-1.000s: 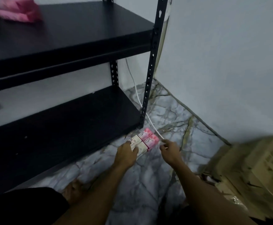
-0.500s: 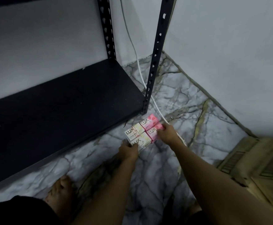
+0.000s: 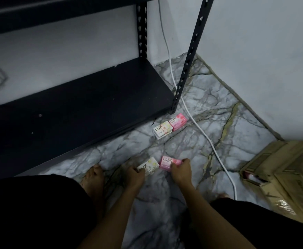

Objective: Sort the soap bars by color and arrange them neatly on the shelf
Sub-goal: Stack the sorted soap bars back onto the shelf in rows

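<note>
Marble floor (image 3: 192, 151) carries all four soap boxes, none on the shelf. Near the front right corner post (image 3: 185, 69) of the black shelf unit, a white soap box (image 3: 162, 130) and a pink soap box (image 3: 177, 121) lie flat, touching side by side, just off the front edge of the bottom shelf (image 3: 86, 105). A bare stretch of floor lies between that pair and the nearer pair. Closer to the person, the left hand (image 3: 134, 176) grips a second white soap box (image 3: 148, 167) with curled fingers, and the right hand (image 3: 180, 172) pinches a second pink soap box (image 3: 167, 162) at its near end; these two boxes sit low at the floor, just apart from each other. A white cable (image 3: 197, 124) runs down the wall and across the floor just right of the far pair, between the soaps and the wall. A cardboard box (image 3: 287, 177) sits at the right, well apart from the soaps; something pink shows at its torn edge, too small to tell what. A bare foot (image 3: 94, 178) rests near the shelf's front edge.
</note>
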### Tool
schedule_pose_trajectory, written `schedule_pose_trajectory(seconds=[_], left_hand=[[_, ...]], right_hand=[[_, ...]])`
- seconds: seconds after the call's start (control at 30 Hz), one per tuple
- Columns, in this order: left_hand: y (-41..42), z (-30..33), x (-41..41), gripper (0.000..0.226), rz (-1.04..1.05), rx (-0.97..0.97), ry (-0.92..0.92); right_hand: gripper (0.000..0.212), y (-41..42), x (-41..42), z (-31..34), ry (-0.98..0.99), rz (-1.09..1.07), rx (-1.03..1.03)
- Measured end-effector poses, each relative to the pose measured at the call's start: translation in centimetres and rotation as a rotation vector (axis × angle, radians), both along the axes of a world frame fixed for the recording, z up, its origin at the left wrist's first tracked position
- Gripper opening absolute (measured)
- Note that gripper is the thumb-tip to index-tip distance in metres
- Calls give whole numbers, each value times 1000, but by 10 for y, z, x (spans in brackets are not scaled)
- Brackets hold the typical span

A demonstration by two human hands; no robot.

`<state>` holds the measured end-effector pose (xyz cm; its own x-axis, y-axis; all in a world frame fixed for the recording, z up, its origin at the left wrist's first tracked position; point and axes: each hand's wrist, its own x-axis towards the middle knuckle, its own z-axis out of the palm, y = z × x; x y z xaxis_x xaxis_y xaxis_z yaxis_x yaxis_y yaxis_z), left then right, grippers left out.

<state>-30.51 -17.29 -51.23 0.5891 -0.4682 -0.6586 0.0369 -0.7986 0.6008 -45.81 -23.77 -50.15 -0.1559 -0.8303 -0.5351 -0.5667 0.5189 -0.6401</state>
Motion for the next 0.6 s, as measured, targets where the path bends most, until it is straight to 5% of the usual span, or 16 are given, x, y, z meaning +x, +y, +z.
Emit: schedule_pose_trajectory(seconds=[0.23,0.4,0.6], left_hand=[[23,25,-15,83,-387,14,-309],[12,11,-19,85,-594,27,-357],[7,-1,-14,83,-639,21,-426]], right_hand=[[77,35,-33,-7,342,555,-370],[75,28,-36,-26,246,799,-432],[68,41,-23,-45,225,714,-562]])
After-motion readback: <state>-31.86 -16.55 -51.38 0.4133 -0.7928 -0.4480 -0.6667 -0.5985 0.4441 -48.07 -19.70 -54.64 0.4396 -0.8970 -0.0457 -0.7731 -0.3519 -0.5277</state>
